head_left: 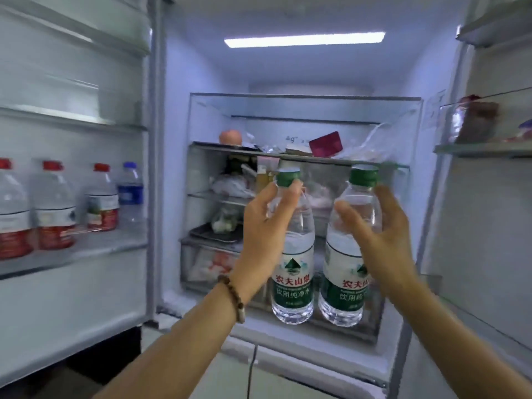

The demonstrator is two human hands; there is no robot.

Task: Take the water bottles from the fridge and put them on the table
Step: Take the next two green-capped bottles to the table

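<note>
Head view shows the left hand (264,223) with its fingers (290,194) curled round the shoulder of a clear plastic water bottle with a green cap and green label (292,254), thumb on the near side, just under the cap. Beside it, the right hand (383,226) has its own fingers (387,203) wrapped about the upper part of a second clear green-capped bottle (345,254), thumb across the near face. Both hands are grasping, one bottle each, neither nearer than the other.

Each bottle stands roughly upright, long axis vertical, cap pointing up, base hanging free in front of the open white fridge (302,110); the right one leans slightly, its cap tipped to the right. The two bottles sit side by side, close but apart, near the fridge mouth and nearer than the glass shelves (288,154).

Further left, a door shelf (72,243) carries red-capped bottles (51,205) and a blue-capped bottle (131,191), untouched. A bead bracelet (233,298) circles the left wrist.

No counter is in sight, so the bottles likely need drawing back toward the body, upright, and then a turn away from the fridge.
</note>
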